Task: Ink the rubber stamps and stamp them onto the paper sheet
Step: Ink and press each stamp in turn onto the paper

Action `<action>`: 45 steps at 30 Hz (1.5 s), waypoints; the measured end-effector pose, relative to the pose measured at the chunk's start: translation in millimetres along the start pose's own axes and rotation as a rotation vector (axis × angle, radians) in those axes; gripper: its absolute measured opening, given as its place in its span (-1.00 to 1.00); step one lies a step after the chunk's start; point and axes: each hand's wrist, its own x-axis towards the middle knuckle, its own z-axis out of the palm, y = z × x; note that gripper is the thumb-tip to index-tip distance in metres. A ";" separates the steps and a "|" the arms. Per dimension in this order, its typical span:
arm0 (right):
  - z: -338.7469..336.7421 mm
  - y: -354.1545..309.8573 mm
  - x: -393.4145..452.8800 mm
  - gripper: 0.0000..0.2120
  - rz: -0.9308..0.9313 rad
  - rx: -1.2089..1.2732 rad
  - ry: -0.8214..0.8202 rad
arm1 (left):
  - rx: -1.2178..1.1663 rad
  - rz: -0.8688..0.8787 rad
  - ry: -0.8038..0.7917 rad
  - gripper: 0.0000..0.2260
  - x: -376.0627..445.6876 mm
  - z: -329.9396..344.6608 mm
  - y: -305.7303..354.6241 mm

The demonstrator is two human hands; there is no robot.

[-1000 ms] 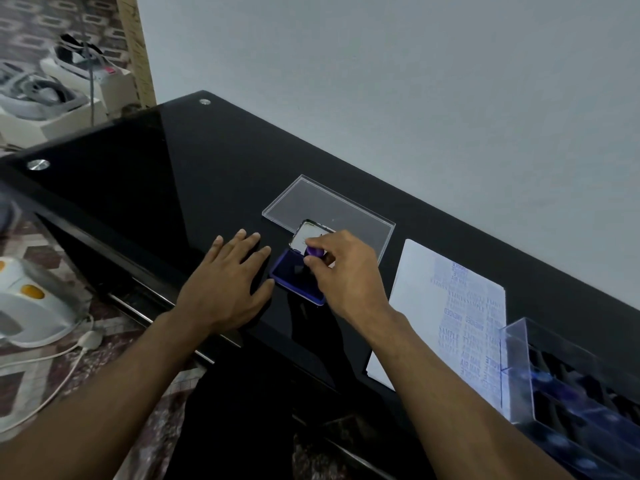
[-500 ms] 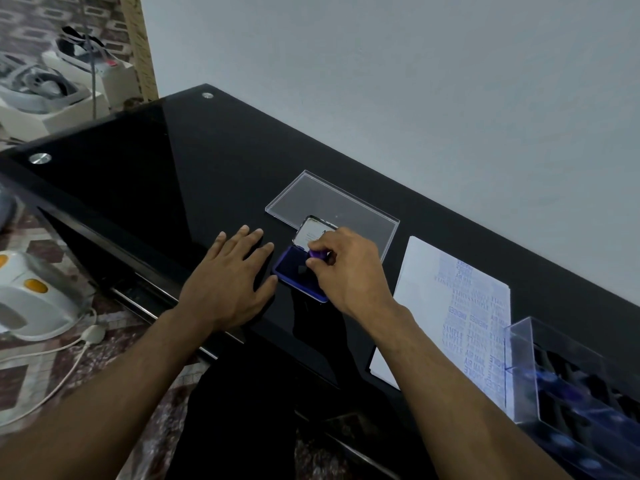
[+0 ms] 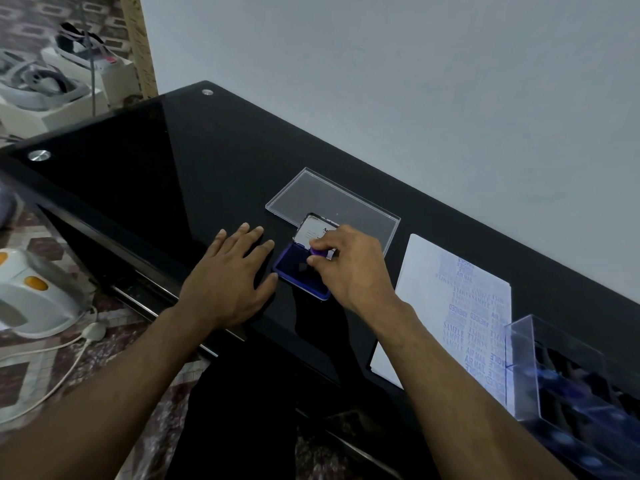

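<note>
Rubber stamp [image 3: 319,252] is pinched by its purple knob in the right hand [image 3: 349,268], over the ink pad [image 3: 299,273]. Left hand [image 3: 228,278] is laid flat on the bench [image 3: 138,174]. Stamp judged light, rigid; knob grip is best kept.

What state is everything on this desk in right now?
Ink pad: lid open, blue pad exposed.
Stamp: pinched by right hand over the pad.
Left hand: flat on the desk beside the pad.
Paper sheet: lying flat, partly covered in blue imprints.
Clear box: open-topped, holding stamps.
</note>
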 end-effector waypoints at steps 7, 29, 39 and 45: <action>2.3 0.2 1.0 -0.75 0.012 0.002 0.003 | 0.000 0.002 0.011 -0.34 -0.9 0.5 0.6; 2.2 0.3 1.3 -0.74 0.021 -0.002 0.011 | -0.003 -0.006 0.006 -0.33 -2.0 -1.2 2.2; 1.4 1.7 3.7 -0.72 0.033 0.014 -0.006 | -0.008 -0.003 0.003 -0.33 -1.3 -1.7 1.2; 4.8 5.5 3.6 -0.72 0.053 0.056 0.015 | -0.014 -0.004 -0.014 -0.31 -2.2 -3.6 1.7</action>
